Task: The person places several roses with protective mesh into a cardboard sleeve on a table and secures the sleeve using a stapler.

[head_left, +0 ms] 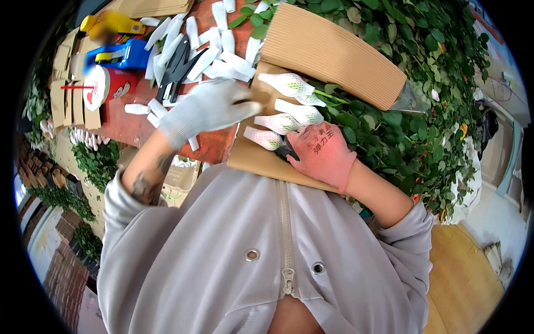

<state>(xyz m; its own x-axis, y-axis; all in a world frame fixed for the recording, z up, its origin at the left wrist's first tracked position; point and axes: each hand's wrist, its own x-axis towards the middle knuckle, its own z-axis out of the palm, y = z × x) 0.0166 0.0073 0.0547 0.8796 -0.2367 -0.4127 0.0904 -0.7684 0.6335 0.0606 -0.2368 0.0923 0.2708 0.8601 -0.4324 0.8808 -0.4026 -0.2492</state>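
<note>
My left hand point(208, 106), in a pale grey knit glove, hovers over the left edge of a brown cardboard sheet point(250, 158). Its thumb and fingers are apart and hold nothing. Several flower buds in white foam net sleeves point(286, 84) lie in a stack on the sheet, heads to the left, leafy stems to the right. My right hand point(325, 155), in a pink glove with a dark palm, is closed at the lower netted flower point(264, 139), where its stem begins; the fingertips are partly hidden.
Loose white net sleeves point(222, 67) cover the red table around a black stapler-like tool point(177, 69). Further left are a red cup with a straw point(114, 86), a blue tool point(130, 54) and a yellow bottle point(119, 25). Corrugated cardboard point(334, 53) and dense foliage point(400, 145) lie right.
</note>
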